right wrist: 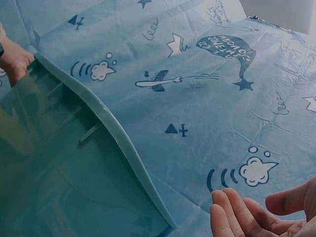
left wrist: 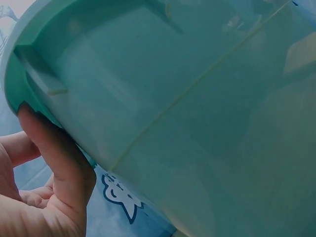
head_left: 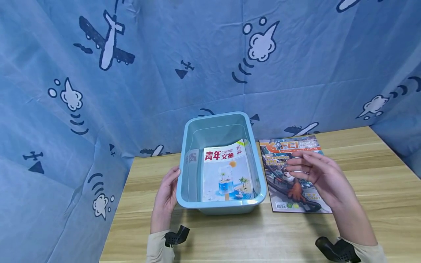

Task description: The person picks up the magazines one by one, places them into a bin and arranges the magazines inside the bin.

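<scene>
A light blue plastic bin point(head_left: 221, 211) stands on the table with a magazine point(head_left: 227, 175) titled in red lying inside. My left hand point(head_left: 167, 190) grips its left rim; in the left wrist view the fingers of that hand point(left wrist: 57, 168) curl at the rim beside the green-looking bin wall point(left wrist: 197, 113). Over a second magazine point(head_left: 279, 182), flat to the right of the bin, my right hand point(head_left: 332, 182) hovers with fingers loosely bent and nothing held. The right wrist view shows this hand point(right wrist: 261, 212) apart from the bin point(right wrist: 74, 163).
The wooden table point(head_left: 236, 241) extends in front of the bin and to both sides. A blue cloth point(head_left: 158, 73) printed with planes and clouds hangs behind and along the sides. Dark devices are strapped to both wrists, over pale sleeves.
</scene>
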Motion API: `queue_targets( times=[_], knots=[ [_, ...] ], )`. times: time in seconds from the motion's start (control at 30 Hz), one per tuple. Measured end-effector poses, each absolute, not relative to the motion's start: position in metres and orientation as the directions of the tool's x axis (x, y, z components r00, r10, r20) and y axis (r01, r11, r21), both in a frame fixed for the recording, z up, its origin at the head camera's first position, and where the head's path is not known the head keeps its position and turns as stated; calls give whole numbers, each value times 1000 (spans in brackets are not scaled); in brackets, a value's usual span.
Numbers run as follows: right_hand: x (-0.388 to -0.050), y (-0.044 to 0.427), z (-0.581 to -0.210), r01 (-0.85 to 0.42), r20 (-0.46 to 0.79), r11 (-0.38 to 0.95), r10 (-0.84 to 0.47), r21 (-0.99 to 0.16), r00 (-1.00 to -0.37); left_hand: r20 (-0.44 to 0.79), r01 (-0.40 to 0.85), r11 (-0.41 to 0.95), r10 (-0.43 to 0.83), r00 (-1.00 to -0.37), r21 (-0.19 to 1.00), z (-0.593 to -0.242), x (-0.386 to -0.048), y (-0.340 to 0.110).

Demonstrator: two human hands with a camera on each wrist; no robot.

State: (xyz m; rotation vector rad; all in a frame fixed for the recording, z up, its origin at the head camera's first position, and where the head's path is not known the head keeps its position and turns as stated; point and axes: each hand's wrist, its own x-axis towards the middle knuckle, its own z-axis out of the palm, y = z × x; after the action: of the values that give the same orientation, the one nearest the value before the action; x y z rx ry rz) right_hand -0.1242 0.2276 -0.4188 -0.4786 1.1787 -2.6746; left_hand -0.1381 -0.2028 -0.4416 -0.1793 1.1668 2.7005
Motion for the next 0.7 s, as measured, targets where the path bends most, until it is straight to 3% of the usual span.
queue_targets(
  times=[0.7],
  knots=[
    [-123, 230, -421, 27, 216, -664, -282, -747, -935, -132, -206, -705, 160, -978, 679, -448, -137, -204]
  ],
)
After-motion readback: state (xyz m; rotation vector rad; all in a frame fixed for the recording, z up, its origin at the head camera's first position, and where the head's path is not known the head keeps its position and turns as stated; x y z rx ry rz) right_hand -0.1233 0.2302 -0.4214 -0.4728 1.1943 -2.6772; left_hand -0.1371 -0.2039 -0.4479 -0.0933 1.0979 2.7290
